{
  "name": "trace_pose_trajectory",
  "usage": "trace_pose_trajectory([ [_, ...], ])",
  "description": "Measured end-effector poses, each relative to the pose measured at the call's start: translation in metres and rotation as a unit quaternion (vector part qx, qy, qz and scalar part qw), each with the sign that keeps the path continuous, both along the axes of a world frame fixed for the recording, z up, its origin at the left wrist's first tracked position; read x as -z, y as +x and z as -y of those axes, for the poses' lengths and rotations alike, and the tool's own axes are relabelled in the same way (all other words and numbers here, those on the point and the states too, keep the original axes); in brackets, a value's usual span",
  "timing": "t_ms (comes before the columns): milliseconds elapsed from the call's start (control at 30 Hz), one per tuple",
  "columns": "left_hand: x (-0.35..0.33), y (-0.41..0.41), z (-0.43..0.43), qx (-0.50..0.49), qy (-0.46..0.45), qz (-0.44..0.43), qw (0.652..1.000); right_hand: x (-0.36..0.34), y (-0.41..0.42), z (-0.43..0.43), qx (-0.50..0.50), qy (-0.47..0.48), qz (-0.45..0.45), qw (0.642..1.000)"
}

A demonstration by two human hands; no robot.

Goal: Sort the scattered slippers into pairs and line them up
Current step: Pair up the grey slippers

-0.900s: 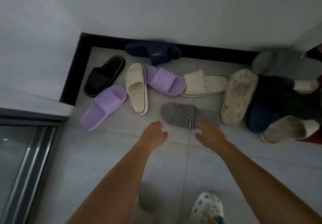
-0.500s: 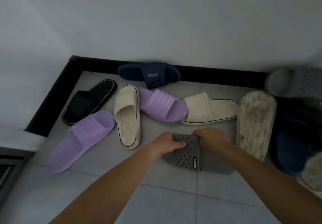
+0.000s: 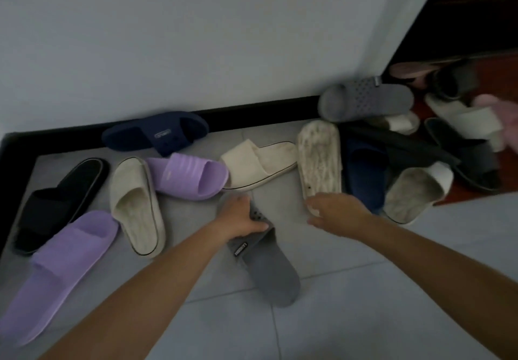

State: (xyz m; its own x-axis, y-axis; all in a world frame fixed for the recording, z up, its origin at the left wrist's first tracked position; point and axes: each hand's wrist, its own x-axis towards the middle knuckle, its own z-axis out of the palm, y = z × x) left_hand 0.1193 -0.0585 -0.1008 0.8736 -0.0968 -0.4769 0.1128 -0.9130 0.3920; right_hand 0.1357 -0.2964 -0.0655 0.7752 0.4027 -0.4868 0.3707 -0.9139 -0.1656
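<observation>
My left hand (image 3: 241, 215) grips the strap of a grey perforated slipper (image 3: 266, 267), whose heel points toward me. My right hand (image 3: 333, 209) has let go and hovers with loose fingers at the near end of an upturned cream slipper (image 3: 319, 158). A matching grey slipper (image 3: 364, 102) leans on the skirting at the back right. Two purple slippers (image 3: 193, 174) (image 3: 64, 264), two more cream slippers (image 3: 137, 202) (image 3: 260, 163), a navy slipper (image 3: 157, 132) and a black slipper (image 3: 56, 200) lie scattered on the tiles.
A heap of navy, black and cream slippers (image 3: 414, 188) lies at the right by a dark wooden doorway (image 3: 462, 23). A white wall with black skirting (image 3: 252, 111) closes the back. A blurred pinkish shape (image 3: 507, 118) shows at the right edge. Grey floor tiles (image 3: 364, 317) lie in front.
Both hands took hold of the grey slipper; now the right hand has released it and the left has turned it heel-toward-me. The view has swung to the right.
</observation>
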Motion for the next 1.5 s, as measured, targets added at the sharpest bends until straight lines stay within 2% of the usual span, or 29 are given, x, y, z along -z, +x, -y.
trace_pose_trajectory([
  [133, -0.001, -0.002, 0.014, 0.007, -0.002, 0.014, 1.000, -0.017, 0.025, 0.032, 0.151, 0.048, 0.045, 0.986],
  [267, 0.009, -0.002, 0.018, 0.006, -0.011, -0.007, 1.000, -0.020, 0.067, 0.046, 0.206, 0.082, 0.112, 0.969],
  [400, 0.011, -0.004, 0.016, 0.005, 0.009, 0.008, 1.000, -0.024, 0.128, 0.056, 0.301, 0.138, 0.190, 0.924],
  [467, 0.013, -0.010, 0.015, -0.015, 0.038, -0.001, 0.999, -0.023, 0.161, 0.065, 0.349, 0.135, 0.210, 0.903],
  [500, 0.014, -0.013, 0.015, -0.033, 0.048, -0.009, 0.998, -0.021, 0.176, 0.070, 0.354, 0.118, 0.211, 0.903],
  [633, 0.018, -0.023, 0.017, -0.094, 0.037, -0.025, 0.995, -0.005, 0.210, 0.080, 0.263, 0.083, 0.159, 0.948],
  [733, 0.019, -0.025, 0.019, -0.111, 0.024, 0.002, 0.994, 0.008, 0.212, 0.088, 0.338, -0.008, 0.171, 0.925],
  [833, 0.018, -0.024, 0.019, -0.116, 0.022, 0.002, 0.993, 0.011, 0.208, 0.092, 0.382, 0.031, 0.113, 0.917],
  [933, 0.013, -0.021, 0.016, -0.107, 0.024, -0.004, 0.994, 0.006, 0.195, 0.081, 0.341, 0.034, 0.154, 0.927],
  [1033, 0.005, -0.018, 0.007, -0.086, 0.032, -0.022, 0.996, -0.015, 0.172, 0.056, 0.358, 0.170, 0.254, 0.882],
  [1100, -0.001, -0.020, -0.001, -0.090, 0.031, -0.024, 0.995, -0.032, 0.157, 0.036, 0.382, 0.283, 0.271, 0.837],
  [1167, -0.006, -0.026, -0.009, -0.097, 0.035, -0.028, 0.994, -0.044, 0.138, 0.014, 0.427, 0.382, 0.204, 0.794],
  [1267, -0.014, -0.041, -0.022, -0.064, 0.059, -0.033, 0.996, -0.041, 0.087, -0.030, 0.503, 0.511, -0.029, 0.696],
  [1300, -0.016, -0.045, -0.027, -0.049, 0.067, -0.030, 0.996, -0.033, 0.065, -0.044, 0.507, 0.517, -0.080, 0.685],
  [1333, -0.018, -0.049, -0.032, -0.034, 0.074, -0.024, 0.996, -0.024, 0.043, -0.056, 0.499, 0.501, -0.101, 0.700],
  [1433, -0.022, -0.059, -0.043, 0.007, 0.087, -0.002, 0.996, 0.001, -0.022, -0.083, 0.437, 0.405, -0.076, 0.799],
  [1500, -0.021, -0.065, -0.048, 0.025, 0.086, -0.012, 0.996, 0.013, -0.055, -0.092, 0.399, 0.362, -0.070, 0.839],
])
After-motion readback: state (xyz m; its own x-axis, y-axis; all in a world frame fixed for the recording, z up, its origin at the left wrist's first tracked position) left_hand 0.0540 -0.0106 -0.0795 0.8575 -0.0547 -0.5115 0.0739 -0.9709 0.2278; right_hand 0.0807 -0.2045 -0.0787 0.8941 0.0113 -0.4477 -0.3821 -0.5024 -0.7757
